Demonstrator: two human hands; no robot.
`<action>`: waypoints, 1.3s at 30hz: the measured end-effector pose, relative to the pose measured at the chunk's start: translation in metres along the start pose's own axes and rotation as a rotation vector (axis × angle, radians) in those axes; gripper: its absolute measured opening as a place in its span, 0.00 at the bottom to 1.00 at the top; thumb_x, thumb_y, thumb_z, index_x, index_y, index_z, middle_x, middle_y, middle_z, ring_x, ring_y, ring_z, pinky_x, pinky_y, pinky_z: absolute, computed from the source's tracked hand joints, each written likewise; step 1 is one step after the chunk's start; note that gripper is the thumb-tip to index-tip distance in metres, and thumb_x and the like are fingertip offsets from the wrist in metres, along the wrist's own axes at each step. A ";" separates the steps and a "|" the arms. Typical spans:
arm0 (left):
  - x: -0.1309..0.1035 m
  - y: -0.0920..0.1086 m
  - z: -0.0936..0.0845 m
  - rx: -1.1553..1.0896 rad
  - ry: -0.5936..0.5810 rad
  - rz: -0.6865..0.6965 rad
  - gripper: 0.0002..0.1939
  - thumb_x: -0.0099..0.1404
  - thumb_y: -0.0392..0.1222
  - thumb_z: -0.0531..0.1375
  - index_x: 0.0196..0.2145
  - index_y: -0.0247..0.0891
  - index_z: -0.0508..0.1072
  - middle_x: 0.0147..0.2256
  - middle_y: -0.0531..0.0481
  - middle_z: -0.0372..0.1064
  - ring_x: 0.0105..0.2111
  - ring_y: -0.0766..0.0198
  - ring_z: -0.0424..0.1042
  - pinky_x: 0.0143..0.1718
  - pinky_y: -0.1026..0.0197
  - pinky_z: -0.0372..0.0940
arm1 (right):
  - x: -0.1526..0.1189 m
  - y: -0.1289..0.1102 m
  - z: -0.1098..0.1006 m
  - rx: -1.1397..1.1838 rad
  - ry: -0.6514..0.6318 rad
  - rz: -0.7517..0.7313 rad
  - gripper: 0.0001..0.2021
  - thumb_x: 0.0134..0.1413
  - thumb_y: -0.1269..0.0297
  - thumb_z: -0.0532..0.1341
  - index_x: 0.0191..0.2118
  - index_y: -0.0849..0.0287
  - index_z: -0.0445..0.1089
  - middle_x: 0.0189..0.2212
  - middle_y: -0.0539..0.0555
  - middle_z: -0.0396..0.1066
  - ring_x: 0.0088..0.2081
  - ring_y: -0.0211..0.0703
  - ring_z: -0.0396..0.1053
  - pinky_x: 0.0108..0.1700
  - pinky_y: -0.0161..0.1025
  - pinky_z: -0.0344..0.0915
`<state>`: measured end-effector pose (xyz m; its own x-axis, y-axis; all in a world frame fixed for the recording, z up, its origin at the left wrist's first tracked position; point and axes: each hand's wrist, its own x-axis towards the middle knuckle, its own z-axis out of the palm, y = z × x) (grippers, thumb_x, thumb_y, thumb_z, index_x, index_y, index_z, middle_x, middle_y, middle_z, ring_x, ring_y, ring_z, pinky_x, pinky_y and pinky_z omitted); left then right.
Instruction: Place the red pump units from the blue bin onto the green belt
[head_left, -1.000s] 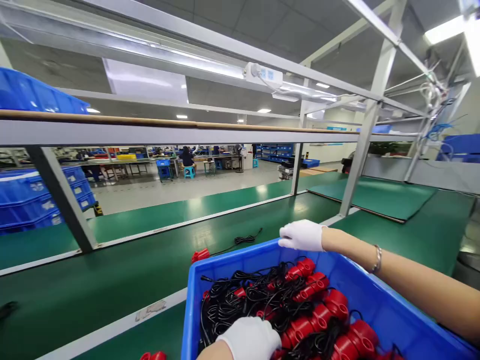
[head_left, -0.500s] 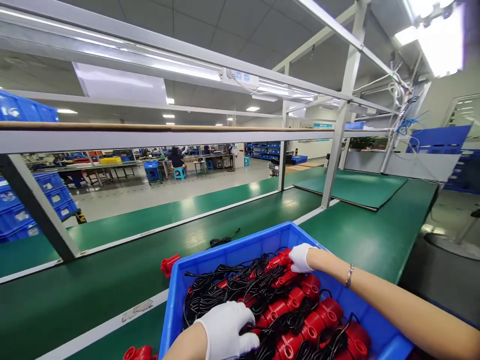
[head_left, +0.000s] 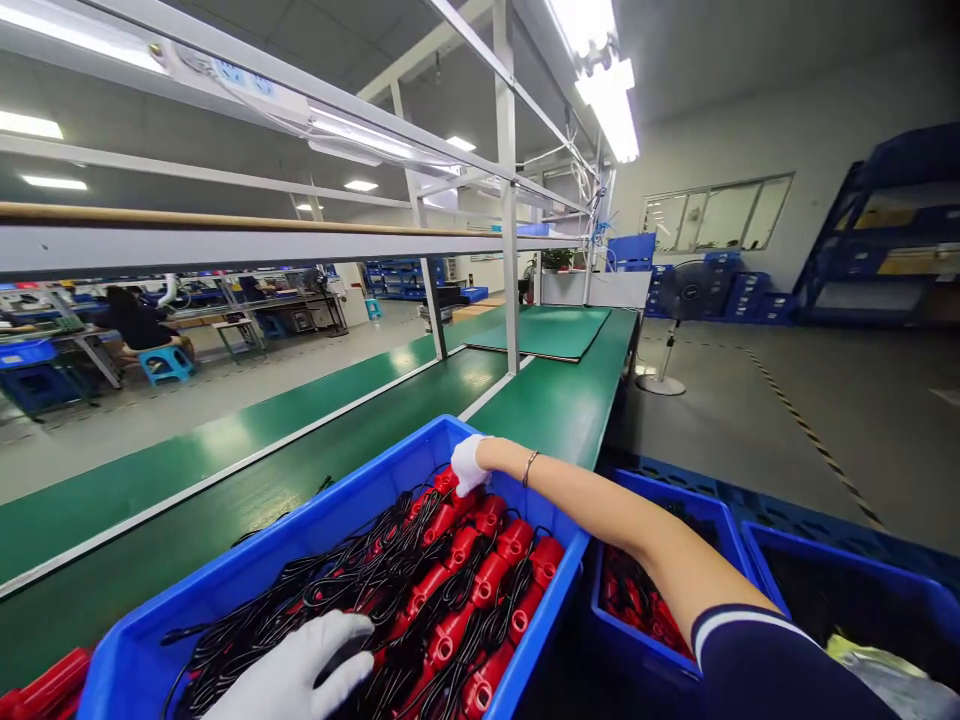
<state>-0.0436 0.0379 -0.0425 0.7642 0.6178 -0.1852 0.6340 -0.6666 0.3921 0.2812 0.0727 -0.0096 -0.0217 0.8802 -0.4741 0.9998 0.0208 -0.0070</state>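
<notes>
A blue bin (head_left: 300,530) on the bench holds rows of red plastic parts (head_left: 444,645) with bundled black cables (head_left: 300,590). My left hand (head_left: 300,665), in a white glove, hovers over the cables at the near left with thumb and fingers apart and nothing between them. Gloved in white too, my right hand (head_left: 469,466) is at the bin's far corner, its fingers curled down against a red part; what exactly they grip is hidden.
More red parts (head_left: 49,685) lie left of the bin on the green bench (head_left: 559,390). Blue bins (head_left: 667,490) stand lower at the right, beyond my right arm. A metal frame post (head_left: 507,250) rises behind; a fan (head_left: 679,292) stands on the floor.
The view has turned right, bringing the lower bins and fan into sight. My right hand remains at the bin's far corner; my left hand remains over the cables, farther from the red rows.
</notes>
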 end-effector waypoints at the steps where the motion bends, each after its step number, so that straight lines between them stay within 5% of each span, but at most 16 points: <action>1: 0.001 0.003 -0.003 -0.020 0.039 -0.002 0.22 0.64 0.53 0.52 0.51 0.45 0.74 0.52 0.51 0.73 0.54 0.51 0.69 0.61 0.49 0.60 | -0.003 0.006 -0.005 0.012 -0.001 0.009 0.18 0.63 0.52 0.60 0.35 0.65 0.72 0.34 0.53 0.73 0.40 0.43 0.72 0.48 0.46 0.68; 7: 0.004 0.028 -0.025 -0.173 0.258 -0.008 0.20 0.68 0.53 0.51 0.50 0.45 0.73 0.52 0.52 0.72 0.54 0.54 0.69 0.60 0.49 0.60 | -0.045 0.040 -0.042 0.283 0.078 -0.133 0.20 0.61 0.50 0.60 0.28 0.65 0.71 0.23 0.49 0.71 0.26 0.38 0.71 0.36 0.38 0.69; 10: 0.001 0.047 -0.035 -0.283 0.335 -0.013 0.20 0.69 0.52 0.50 0.52 0.44 0.71 0.54 0.50 0.70 0.55 0.56 0.67 0.61 0.50 0.59 | -0.068 0.032 -0.053 0.495 0.146 -0.275 0.24 0.59 0.45 0.55 0.27 0.64 0.69 0.21 0.51 0.71 0.19 0.35 0.66 0.26 0.34 0.65; 15: 0.002 0.067 -0.034 -0.691 0.449 0.014 0.33 0.67 0.60 0.52 0.61 0.37 0.58 0.56 0.40 0.67 0.55 0.55 0.68 0.58 0.50 0.61 | -0.071 -0.036 -0.046 0.781 0.262 -0.423 0.29 0.59 0.38 0.48 0.27 0.62 0.66 0.21 0.52 0.70 0.17 0.33 0.64 0.20 0.30 0.61; 19: 0.004 0.058 -0.027 -0.924 0.660 -0.036 0.42 0.62 0.67 0.55 0.62 0.33 0.52 0.56 0.32 0.63 0.51 0.52 0.70 0.53 0.48 0.65 | -0.065 -0.100 -0.032 0.889 0.246 -0.455 0.33 0.59 0.36 0.43 0.23 0.61 0.63 0.15 0.50 0.64 0.14 0.31 0.58 0.17 0.29 0.56; 24: -0.003 0.037 -0.034 -1.111 0.844 -0.005 0.33 0.63 0.69 0.51 0.49 0.36 0.66 0.50 0.42 0.69 0.48 0.59 0.70 0.52 0.54 0.65 | -0.078 -0.146 -0.032 1.003 0.139 -0.484 0.34 0.53 0.31 0.48 0.20 0.61 0.62 0.11 0.49 0.59 0.12 0.31 0.56 0.15 0.28 0.52; 27: -0.004 0.028 -0.035 -1.364 0.722 -0.106 0.37 0.64 0.72 0.44 0.39 0.33 0.71 0.33 0.45 0.74 0.32 0.61 0.74 0.32 0.60 0.70 | -0.087 -0.151 -0.032 1.090 0.164 -0.529 0.33 0.55 0.32 0.46 0.19 0.60 0.59 0.12 0.48 0.60 0.13 0.31 0.56 0.17 0.29 0.54; 30: -0.001 0.019 -0.032 -1.763 0.481 -0.065 0.42 0.61 0.75 0.41 0.35 0.31 0.73 0.23 0.48 0.69 0.18 0.65 0.68 0.14 0.66 0.59 | -0.083 -0.144 -0.023 1.092 0.297 -0.534 0.31 0.57 0.34 0.47 0.22 0.59 0.61 0.16 0.49 0.64 0.16 0.34 0.60 0.21 0.32 0.60; 33: 0.001 0.012 -0.031 -1.924 0.385 0.140 0.43 0.62 0.75 0.40 0.34 0.31 0.73 0.21 0.48 0.68 0.15 0.65 0.67 0.11 0.67 0.56 | -0.072 -0.139 -0.007 1.010 0.312 -0.523 0.29 0.57 0.35 0.49 0.25 0.58 0.63 0.18 0.49 0.64 0.19 0.36 0.62 0.23 0.33 0.61; 39: -0.008 0.015 -0.033 -1.874 0.394 0.364 0.44 0.65 0.71 0.39 0.36 0.26 0.75 0.19 0.46 0.68 0.13 0.64 0.66 0.12 0.65 0.58 | -0.066 -0.142 0.013 0.804 0.322 -0.591 0.26 0.62 0.41 0.47 0.24 0.58 0.60 0.21 0.49 0.61 0.22 0.35 0.58 0.25 0.32 0.57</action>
<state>-0.0441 0.0363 -0.0049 0.5749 0.7963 0.1881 -0.6344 0.2886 0.7171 0.1405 0.0055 0.0110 -0.3895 0.9196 0.0515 0.5348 0.2713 -0.8002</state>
